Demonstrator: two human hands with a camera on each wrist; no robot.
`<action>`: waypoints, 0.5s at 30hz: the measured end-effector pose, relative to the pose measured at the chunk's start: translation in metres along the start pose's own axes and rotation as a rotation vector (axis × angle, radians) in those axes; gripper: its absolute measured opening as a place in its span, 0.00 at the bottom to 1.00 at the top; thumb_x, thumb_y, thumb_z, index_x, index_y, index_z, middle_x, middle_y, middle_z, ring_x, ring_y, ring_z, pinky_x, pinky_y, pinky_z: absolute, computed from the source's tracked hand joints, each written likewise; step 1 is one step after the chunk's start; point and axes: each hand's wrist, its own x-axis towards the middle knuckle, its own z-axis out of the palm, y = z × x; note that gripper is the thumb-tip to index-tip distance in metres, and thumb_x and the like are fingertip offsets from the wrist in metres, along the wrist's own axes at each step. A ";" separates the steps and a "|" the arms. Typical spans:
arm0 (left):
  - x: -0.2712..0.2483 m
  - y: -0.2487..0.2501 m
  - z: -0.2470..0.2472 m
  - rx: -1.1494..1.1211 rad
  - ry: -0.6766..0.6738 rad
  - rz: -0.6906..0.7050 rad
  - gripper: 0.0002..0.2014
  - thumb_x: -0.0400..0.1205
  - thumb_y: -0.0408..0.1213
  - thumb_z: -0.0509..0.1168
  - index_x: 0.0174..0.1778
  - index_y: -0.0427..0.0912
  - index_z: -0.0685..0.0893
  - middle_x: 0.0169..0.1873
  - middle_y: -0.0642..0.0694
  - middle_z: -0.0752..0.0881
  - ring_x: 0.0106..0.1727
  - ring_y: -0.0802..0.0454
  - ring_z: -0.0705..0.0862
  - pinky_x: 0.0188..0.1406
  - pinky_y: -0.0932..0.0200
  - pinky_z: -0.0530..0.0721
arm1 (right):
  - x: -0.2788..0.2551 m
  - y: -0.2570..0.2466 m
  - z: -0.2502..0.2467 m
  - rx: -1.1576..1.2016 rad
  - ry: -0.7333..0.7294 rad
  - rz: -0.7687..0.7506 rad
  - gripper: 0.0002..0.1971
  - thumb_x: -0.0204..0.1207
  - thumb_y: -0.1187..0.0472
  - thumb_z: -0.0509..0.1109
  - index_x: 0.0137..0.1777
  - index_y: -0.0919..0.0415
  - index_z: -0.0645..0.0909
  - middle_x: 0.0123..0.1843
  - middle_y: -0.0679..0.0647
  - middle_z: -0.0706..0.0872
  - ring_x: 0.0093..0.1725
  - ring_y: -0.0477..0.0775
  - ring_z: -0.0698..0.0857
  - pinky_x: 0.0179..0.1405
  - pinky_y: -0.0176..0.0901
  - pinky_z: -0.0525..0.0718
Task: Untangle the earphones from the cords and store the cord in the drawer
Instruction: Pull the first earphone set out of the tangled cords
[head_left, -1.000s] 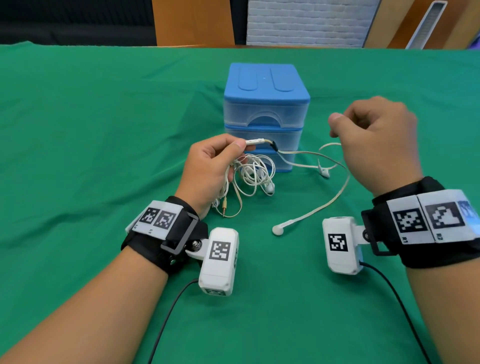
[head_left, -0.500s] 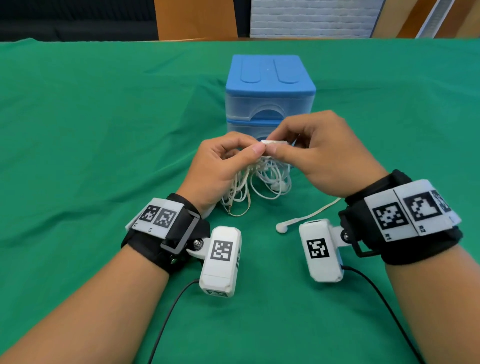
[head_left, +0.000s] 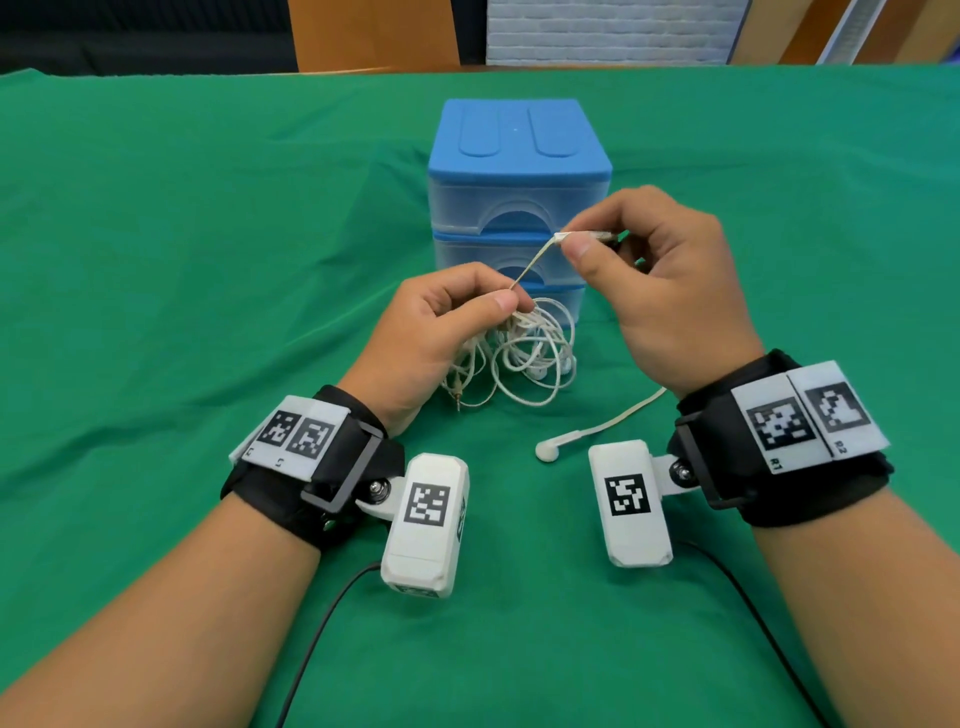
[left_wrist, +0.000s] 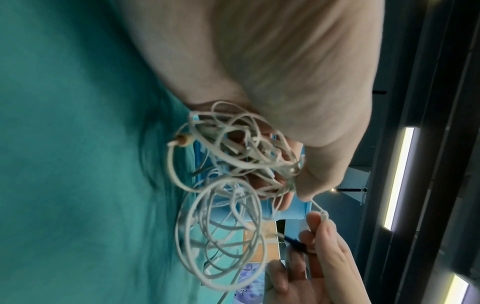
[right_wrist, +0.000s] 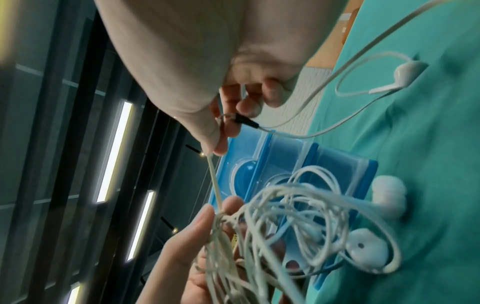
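A tangle of white cords and earphones (head_left: 524, 358) hangs from my left hand (head_left: 441, 322), whose thumb and fingers pinch the bundle just above the green cloth. My right hand (head_left: 649, 275) pinches a white connector (head_left: 582, 237) at the end of a cord that runs taut down to my left fingers. A loose earbud (head_left: 548, 451) lies on the cloth between my wrists, its cable running under my right hand. In the right wrist view the earbuds (right_wrist: 366, 251) dangle from the tangle (right_wrist: 280, 222) in front of the drawer unit (right_wrist: 285, 164). The left wrist view shows the loops (left_wrist: 223, 232).
A small blue drawer unit (head_left: 519, 171) with translucent drawers, all closed, stands just behind my hands. A green cloth (head_left: 182, 260) covers the table. Wooden furniture and a white brick wall lie beyond the far edge.
My right hand came in from the right, took the connector from my left fingers, and has lifted it up and to the right, drawing the cord taut. The left hand stayed with the bundle.
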 end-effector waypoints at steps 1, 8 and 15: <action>0.000 0.000 0.000 0.002 -0.003 -0.005 0.07 0.83 0.35 0.67 0.45 0.39 0.89 0.41 0.43 0.89 0.44 0.50 0.83 0.51 0.58 0.80 | 0.001 0.000 -0.001 -0.007 0.033 -0.009 0.03 0.79 0.58 0.74 0.46 0.56 0.87 0.40 0.54 0.85 0.33 0.46 0.74 0.36 0.36 0.73; 0.000 0.001 0.001 -0.028 -0.003 -0.037 0.10 0.84 0.38 0.65 0.46 0.41 0.92 0.41 0.44 0.89 0.42 0.54 0.82 0.49 0.61 0.79 | 0.005 0.005 -0.006 -0.024 0.222 -0.033 0.03 0.80 0.60 0.73 0.45 0.58 0.86 0.42 0.54 0.84 0.39 0.38 0.77 0.46 0.33 0.74; -0.001 0.001 0.000 -0.080 0.018 -0.033 0.10 0.83 0.35 0.65 0.52 0.37 0.91 0.40 0.43 0.89 0.41 0.53 0.83 0.47 0.62 0.82 | 0.004 0.009 -0.010 0.009 0.187 0.074 0.03 0.75 0.57 0.75 0.40 0.50 0.87 0.43 0.60 0.87 0.40 0.45 0.78 0.47 0.41 0.78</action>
